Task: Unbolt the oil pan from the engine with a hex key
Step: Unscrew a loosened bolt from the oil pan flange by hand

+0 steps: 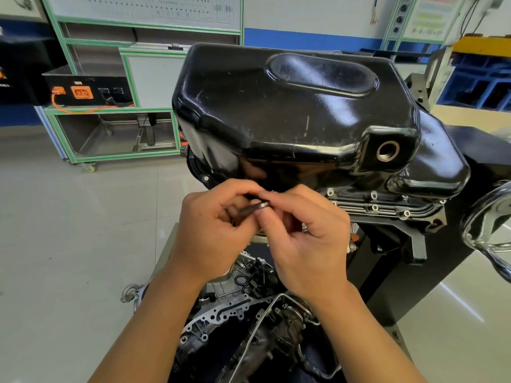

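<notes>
1. A glossy black oil pan (290,106) fills the middle of the view. It sits on top of an upturned engine (243,313), whose grey castings and pipes show below the pan.
2. A round threaded drain hole (388,151) faces the viewer at the pan's right front corner.
3. Just below the pan's front edge, the left hand (213,230) and right hand (307,239) meet. Their fingers are curled, and both pinch a short dark metal piece (253,208) at the fingertips. I cannot tell whether it is a hex key or a bolt.
4. Under the pan's right edge, small flange bolts (374,207) sit in a row.
5. Right of the pan is a chrome handwheel (486,225).
6. Behind the pan, to its left, stands a green-framed bench (110,111) holding a black box (83,91) with orange sockets.
</notes>
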{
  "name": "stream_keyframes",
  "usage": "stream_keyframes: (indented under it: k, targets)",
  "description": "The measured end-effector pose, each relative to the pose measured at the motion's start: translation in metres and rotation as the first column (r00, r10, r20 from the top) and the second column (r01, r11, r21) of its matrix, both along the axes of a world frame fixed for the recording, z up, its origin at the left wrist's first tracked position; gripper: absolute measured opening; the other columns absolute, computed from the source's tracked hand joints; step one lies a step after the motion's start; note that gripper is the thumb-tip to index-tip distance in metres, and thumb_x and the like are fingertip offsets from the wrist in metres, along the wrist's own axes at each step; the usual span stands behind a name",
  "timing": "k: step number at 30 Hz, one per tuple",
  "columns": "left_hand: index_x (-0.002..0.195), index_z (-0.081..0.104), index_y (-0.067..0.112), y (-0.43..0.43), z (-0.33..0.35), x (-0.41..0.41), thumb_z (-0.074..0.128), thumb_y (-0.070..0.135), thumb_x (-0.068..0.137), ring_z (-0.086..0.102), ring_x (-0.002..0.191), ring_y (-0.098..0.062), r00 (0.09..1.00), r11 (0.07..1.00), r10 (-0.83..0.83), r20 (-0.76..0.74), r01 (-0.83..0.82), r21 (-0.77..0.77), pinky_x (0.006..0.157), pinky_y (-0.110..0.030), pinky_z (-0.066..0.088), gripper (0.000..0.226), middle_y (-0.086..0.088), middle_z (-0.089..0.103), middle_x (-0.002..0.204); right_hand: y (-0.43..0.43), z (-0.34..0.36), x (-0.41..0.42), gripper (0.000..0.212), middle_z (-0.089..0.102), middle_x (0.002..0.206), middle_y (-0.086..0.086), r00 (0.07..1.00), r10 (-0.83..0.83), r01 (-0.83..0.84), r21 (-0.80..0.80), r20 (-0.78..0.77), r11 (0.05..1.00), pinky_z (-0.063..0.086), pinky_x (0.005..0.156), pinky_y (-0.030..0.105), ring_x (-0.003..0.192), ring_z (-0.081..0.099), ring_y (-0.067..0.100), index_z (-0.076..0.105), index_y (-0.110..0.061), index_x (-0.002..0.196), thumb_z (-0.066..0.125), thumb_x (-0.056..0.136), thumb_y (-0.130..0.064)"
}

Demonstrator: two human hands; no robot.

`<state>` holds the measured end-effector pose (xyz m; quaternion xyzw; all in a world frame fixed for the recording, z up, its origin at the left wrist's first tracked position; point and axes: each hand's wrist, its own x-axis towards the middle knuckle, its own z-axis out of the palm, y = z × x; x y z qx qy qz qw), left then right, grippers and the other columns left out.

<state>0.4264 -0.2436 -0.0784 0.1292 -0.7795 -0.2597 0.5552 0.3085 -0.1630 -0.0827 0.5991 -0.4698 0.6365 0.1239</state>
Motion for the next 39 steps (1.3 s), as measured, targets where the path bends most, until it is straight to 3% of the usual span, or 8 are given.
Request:
stream_keyframes:
  k: [4,8,11,17,26,29,35,39]
  targets:
    - [0.105,0.073,0.021,0.001,0.001,0.001,0.068,0.005,0.087,0.05,0.045,-0.016,0.998,1.0,-0.006,0.058,0.008,-0.027,0.043,-0.032,0.043,0.025,0.005,0.059,0.057,-0.001,-0.001,0.002,0.018,0.065,0.076,0.004,0.999,0.044,-0.043,0.03,-0.025,0.999,0.047,0.067,0.017,0.071,0.059,0.008,0.074,0.002,0.105,0.07,0.088,0.006]
    - [0.078,0.067,0.032,0.0,0.005,0.001,0.063,0.002,0.09,0.044,0.048,-0.007,0.998,0.995,-0.016,0.058,0.022,-0.097,0.05,-0.014,0.035,0.033,0.013,0.049,0.054,0.0,0.002,0.003,0.017,0.066,0.081,0.007,0.997,0.074,-0.072,0.047,-0.023,0.996,0.049,0.069,0.017,0.075,0.061,0.011,0.072,0.005,0.108,0.064,0.093,0.0]
    - [0.086,0.068,0.028,0.002,0.006,-0.001,0.072,-0.002,0.086,0.053,0.055,0.006,1.0,0.997,0.006,0.009,-0.006,-0.076,0.056,-0.004,0.038,0.03,0.027,0.055,0.066,0.002,0.006,0.004,0.024,0.062,0.078,0.002,0.998,0.043,-0.041,0.048,-0.037,0.998,0.044,0.067,0.014,0.069,0.055,0.005,0.07,0.003,0.114,0.07,0.09,-0.001]
    - [0.083,0.074,0.005,0.001,-0.001,0.0,0.071,0.004,0.082,0.065,0.058,-0.016,1.0,1.0,-0.005,-0.024,0.006,0.016,0.05,-0.036,0.05,0.004,-0.005,0.07,0.067,0.005,0.012,0.007,0.027,0.064,0.069,0.004,0.999,0.014,-0.01,-0.08,0.045,0.997,0.045,0.059,0.019,0.056,0.055,0.015,0.073,0.001,0.1,0.085,0.077,-0.007]
    - [0.071,0.056,0.033,0.01,0.006,-0.005,0.061,0.016,0.078,0.046,0.05,0.001,0.998,0.998,0.019,-0.058,-0.016,0.065,0.051,-0.009,0.034,0.019,0.021,0.052,0.055,0.007,0.015,0.012,0.019,0.064,0.068,0.008,0.998,0.052,-0.048,-0.132,0.027,0.99,0.048,0.06,0.02,0.061,0.058,0.016,0.075,-0.002,0.089,0.087,0.075,-0.002]
    - [0.071,0.059,0.021,0.011,0.003,-0.006,0.06,0.013,0.077,0.051,0.054,0.003,0.996,0.997,0.04,-0.074,-0.035,0.062,0.054,-0.006,0.036,0.009,0.021,0.055,0.06,0.008,0.013,0.013,0.022,0.067,0.072,0.007,0.998,0.06,-0.054,-0.15,0.035,0.987,0.048,0.063,0.019,0.064,0.061,0.015,0.073,-0.006,0.094,0.086,0.077,-0.007]
    - [0.066,0.051,0.027,0.013,0.002,-0.008,0.079,0.01,0.081,0.05,0.048,0.003,0.987,0.988,0.122,-0.103,-0.111,0.11,0.051,-0.006,0.035,0.036,0.017,0.054,0.053,0.004,0.01,0.03,0.009,0.065,0.069,-0.007,0.806,0.332,-0.312,-0.125,0.491,0.942,0.047,0.057,0.024,0.057,0.057,0.012,0.079,-0.018,0.089,0.076,0.081,-0.016]
    - [0.063,0.048,0.029,0.015,0.005,-0.009,0.065,0.014,0.083,0.051,0.05,0.001,0.983,0.986,0.156,-0.098,-0.149,0.076,0.048,-0.009,0.036,0.03,0.015,0.054,0.051,0.006,0.017,0.039,0.012,0.055,0.056,0.008,0.683,0.41,-0.422,-0.132,0.605,0.897,0.044,0.051,0.018,0.048,0.049,0.007,0.079,-0.022,0.087,0.067,0.089,-0.018]
